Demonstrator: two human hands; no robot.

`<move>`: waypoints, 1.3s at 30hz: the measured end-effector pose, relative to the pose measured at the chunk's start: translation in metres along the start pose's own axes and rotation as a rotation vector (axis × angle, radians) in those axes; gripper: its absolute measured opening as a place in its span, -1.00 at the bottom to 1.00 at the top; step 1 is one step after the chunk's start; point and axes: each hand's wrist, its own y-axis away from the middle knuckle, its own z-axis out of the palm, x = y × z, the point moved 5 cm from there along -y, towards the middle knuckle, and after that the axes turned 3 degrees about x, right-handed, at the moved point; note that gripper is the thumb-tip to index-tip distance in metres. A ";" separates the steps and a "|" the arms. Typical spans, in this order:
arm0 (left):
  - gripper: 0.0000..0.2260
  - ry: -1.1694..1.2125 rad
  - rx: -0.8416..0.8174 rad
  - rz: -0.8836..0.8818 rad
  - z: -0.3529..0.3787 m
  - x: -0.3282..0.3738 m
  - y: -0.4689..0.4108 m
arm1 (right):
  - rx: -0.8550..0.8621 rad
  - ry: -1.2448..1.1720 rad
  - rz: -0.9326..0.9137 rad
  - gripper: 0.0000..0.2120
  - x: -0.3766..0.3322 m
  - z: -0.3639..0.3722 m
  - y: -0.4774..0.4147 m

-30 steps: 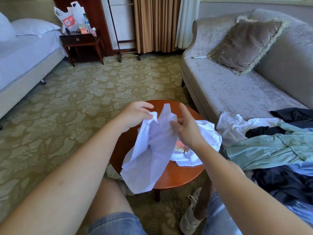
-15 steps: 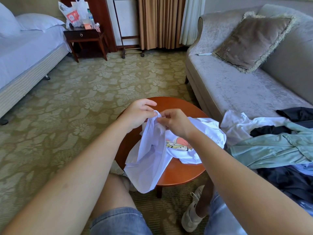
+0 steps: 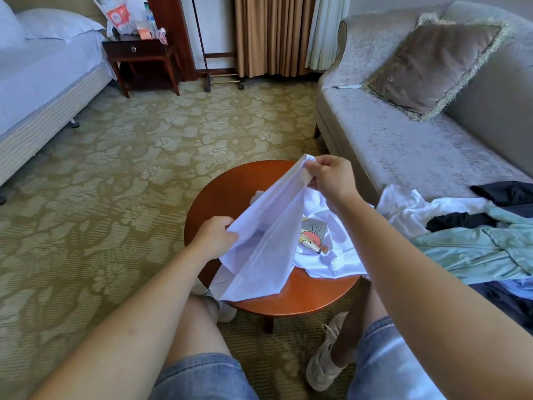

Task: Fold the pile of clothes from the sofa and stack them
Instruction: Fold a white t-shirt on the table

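Floral carpet (image 3: 129, 174) surrounds a small round wooden bench (image 3: 230, 183) in a bedroom, where a seated person in denim shorts holds a plain white garment (image 3: 265, 249) stretched between two hands set well apart. The right hand (image 3: 331, 176) pinches one end of the cloth, raised above the far side of the bench, while the left hand (image 3: 215, 239) grips a fold of it lower down, by the bench's left edge. The fabric runs taut between them, and its loose lower part sags onto the near edge of the bench. Beneath and beside it, a white T-shirt with a cartoon print (image 3: 323, 255) lies spread across the right half of the bench, reaching its right edge. A jumbled pile of clothes (image 3: 476, 243) in white, pale green and dark colours sits on the near end of a grey sofa (image 3: 403, 145), just beside the right arm. A fringed brown cushion (image 3: 432, 64) leans against the sofa back. Across the room are a bed (image 3: 43, 82), a dark nightstand (image 3: 138, 51) bearing a plastic bag (image 3: 118, 14), and tan curtains (image 3: 271, 33).
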 end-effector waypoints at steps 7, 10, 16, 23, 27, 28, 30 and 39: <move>-0.58 -0.113 0.039 0.025 -0.024 -0.012 -0.010 | -0.003 0.374 0.011 -0.75 0.026 -0.025 -0.019; -0.73 0.062 0.013 -0.057 -0.047 0.002 -0.010 | -0.141 0.760 -0.009 -0.85 0.029 -0.035 -0.014; -0.92 0.732 -0.037 -0.131 -0.087 0.047 0.021 | -0.167 1.364 0.021 -0.74 0.022 -0.084 0.002; -0.88 1.213 0.294 0.020 -0.142 0.097 0.056 | 0.187 1.284 -0.067 -0.80 -0.049 -0.165 0.024; -0.85 1.327 0.409 0.070 -0.170 0.123 0.067 | 0.315 1.197 -0.245 -0.87 -0.115 -0.189 0.045; -0.86 1.356 0.440 0.087 -0.176 0.132 0.070 | 0.353 1.167 -0.285 -0.87 -0.132 -0.196 0.050; -0.87 1.406 0.495 0.141 -0.193 0.151 0.079 | 0.415 1.139 -0.353 -0.82 -0.164 -0.207 0.063; -0.73 0.419 0.953 0.244 -0.298 0.220 0.121 | 0.522 0.236 -0.365 -0.73 -0.251 -0.236 0.079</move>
